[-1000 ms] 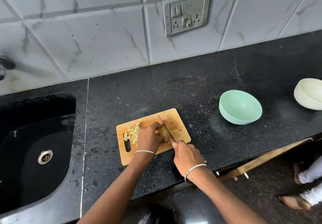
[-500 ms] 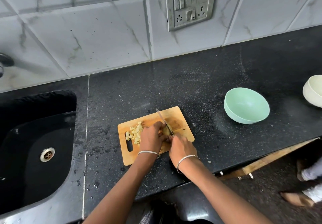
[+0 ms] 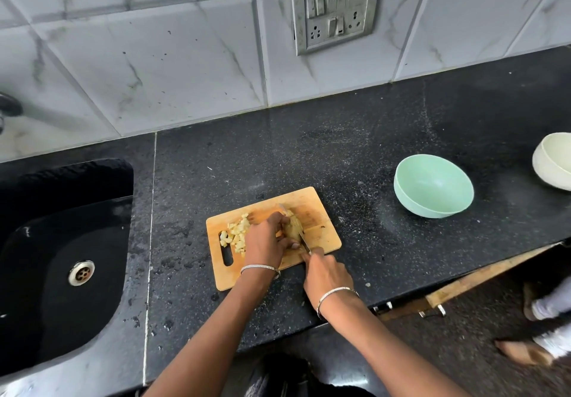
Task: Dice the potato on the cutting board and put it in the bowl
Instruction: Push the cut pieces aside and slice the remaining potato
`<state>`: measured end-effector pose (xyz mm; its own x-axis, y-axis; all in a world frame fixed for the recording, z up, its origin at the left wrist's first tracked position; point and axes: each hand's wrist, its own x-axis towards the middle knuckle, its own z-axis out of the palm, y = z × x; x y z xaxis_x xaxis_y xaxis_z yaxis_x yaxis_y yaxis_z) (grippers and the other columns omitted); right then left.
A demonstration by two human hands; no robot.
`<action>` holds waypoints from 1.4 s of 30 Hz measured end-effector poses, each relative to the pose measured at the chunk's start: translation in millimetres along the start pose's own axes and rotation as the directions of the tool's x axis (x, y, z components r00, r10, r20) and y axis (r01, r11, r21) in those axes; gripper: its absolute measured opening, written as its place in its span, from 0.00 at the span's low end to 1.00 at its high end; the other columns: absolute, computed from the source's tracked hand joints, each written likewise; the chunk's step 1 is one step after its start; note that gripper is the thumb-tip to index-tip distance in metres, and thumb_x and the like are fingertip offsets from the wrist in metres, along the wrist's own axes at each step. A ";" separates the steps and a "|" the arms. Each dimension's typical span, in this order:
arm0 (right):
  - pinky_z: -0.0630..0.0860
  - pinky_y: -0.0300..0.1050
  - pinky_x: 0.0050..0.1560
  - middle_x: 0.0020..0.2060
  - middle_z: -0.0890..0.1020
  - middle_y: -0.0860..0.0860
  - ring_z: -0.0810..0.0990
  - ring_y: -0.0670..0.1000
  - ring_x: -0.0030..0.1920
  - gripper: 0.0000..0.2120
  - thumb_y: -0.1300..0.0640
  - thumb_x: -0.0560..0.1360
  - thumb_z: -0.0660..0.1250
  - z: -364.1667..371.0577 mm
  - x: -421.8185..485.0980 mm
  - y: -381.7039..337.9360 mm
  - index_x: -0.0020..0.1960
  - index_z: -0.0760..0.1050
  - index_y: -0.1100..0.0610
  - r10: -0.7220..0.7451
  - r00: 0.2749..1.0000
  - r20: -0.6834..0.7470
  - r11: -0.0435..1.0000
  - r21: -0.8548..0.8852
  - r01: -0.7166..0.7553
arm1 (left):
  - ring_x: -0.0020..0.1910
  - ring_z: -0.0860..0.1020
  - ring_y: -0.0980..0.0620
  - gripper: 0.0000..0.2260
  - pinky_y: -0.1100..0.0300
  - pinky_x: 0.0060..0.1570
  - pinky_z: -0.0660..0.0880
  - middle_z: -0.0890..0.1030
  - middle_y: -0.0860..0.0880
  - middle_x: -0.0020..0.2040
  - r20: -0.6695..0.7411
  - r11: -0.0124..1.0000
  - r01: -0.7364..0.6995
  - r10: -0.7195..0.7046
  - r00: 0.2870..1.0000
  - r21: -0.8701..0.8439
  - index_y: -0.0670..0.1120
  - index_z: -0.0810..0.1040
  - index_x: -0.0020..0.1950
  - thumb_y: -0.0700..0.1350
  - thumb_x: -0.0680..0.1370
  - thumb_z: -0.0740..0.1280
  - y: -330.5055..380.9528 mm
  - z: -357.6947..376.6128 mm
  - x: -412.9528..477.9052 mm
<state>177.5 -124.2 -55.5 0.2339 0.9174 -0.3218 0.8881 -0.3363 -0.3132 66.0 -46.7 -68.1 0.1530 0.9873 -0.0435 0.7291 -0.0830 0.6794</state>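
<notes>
While my left hand (image 3: 265, 242) curls its fingers over the remaining chunk of potato (image 3: 292, 228) near the middle of the cutting board (image 3: 321, 211), my right hand (image 3: 327, 276) grips the handle of the knife (image 3: 305, 243). The blade lies along the chunk's right side. A pile of diced pieces (image 3: 236, 234) sits on the board's left part, just beside the handle slot. To the right, well apart from the board, the green bowl (image 3: 426, 211) stands upright on the black counter (image 3: 340, 149); I see only its smooth inner wall. Farther right, a cream bowl (image 3: 553, 165) is cut off by the frame edge, so I cannot tell its contents. On the left, the black sink (image 3: 61, 211) shows a metal drain (image 3: 82, 273).
</notes>
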 end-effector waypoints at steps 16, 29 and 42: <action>0.69 0.50 0.43 0.50 0.81 0.57 0.80 0.62 0.53 0.19 0.45 0.83 0.48 -40.2 -74.3 52.4 0.53 0.73 0.55 -0.031 0.998 0.049 0.997 -0.066 0.035 | 0.53 0.80 0.55 0.22 0.60 0.55 0.77 0.83 0.49 0.51 -0.035 0.982 0.034 -0.041 0.999 -0.185 0.45 0.77 0.58 0.38 0.66 0.79 -4.5 5.6 -13.8; 0.66 0.49 0.41 0.50 0.80 0.56 0.79 0.62 0.52 0.17 0.43 0.83 0.47 -63.5 -61.3 54.6 0.47 0.66 0.52 0.017 0.999 0.027 1.000 -0.013 -0.016 | 0.47 0.80 0.57 0.20 0.64 0.51 0.76 0.82 0.52 0.45 -0.064 0.978 0.059 -0.073 0.995 -0.199 0.44 0.78 0.54 0.39 0.66 0.79 -0.3 3.3 -8.3; 0.66 0.50 0.40 0.49 0.81 0.57 0.80 0.63 0.50 0.16 0.46 0.84 0.47 -26.9 -24.7 27.5 0.52 0.68 0.56 -0.092 0.994 -0.053 0.989 0.109 0.098 | 0.45 0.81 0.57 0.23 0.63 0.43 0.75 0.83 0.53 0.46 0.016 0.994 0.080 -0.079 0.997 -0.077 0.49 0.80 0.56 0.43 0.64 0.81 5.7 -4.9 3.7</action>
<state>206.8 -150.4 -32.2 0.1716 0.9546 -0.2436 0.8584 -0.2662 -0.4386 67.5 -42.9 -60.8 0.1053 0.9885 -0.1089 0.6854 0.0071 0.7281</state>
